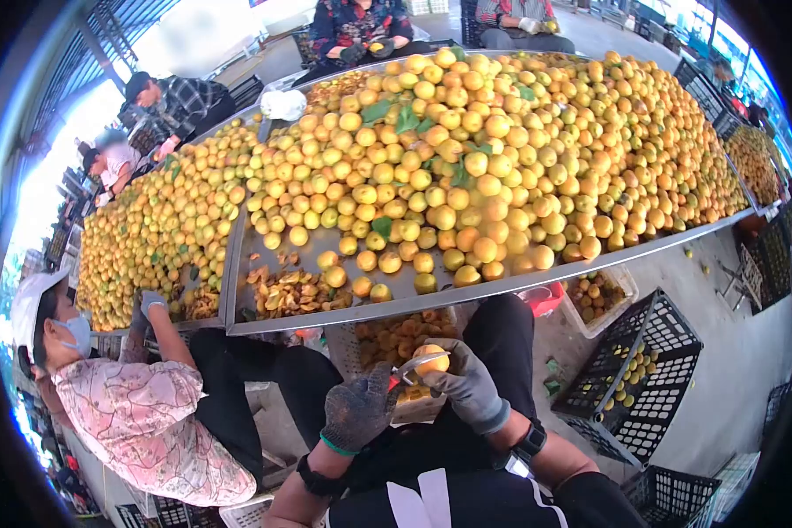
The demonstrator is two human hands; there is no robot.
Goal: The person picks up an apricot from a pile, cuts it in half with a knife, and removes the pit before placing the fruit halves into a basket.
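Note:
Between my knees, my left hand (357,412), in a dark knit glove with a green cuff, is closed around the red handle of a small knife (407,370). The thin blade lies against an apricot (432,358), yellow-orange and paler on its facing side. My right hand (473,387), in a grey coated glove, grips that apricot from the right. Under both hands stands a crate of cut apricot pieces (387,339), partly hidden by the gloves. Whether the blade has entered the flesh is too small to tell.
A metal table (352,314) bears a large heap of apricots (502,167) and a pile of cut scraps (295,292). Black crates (656,370) and a white crate (629,286) stand at right. A person in a pink floral shirt (141,414) sits close at left; others sit around the table.

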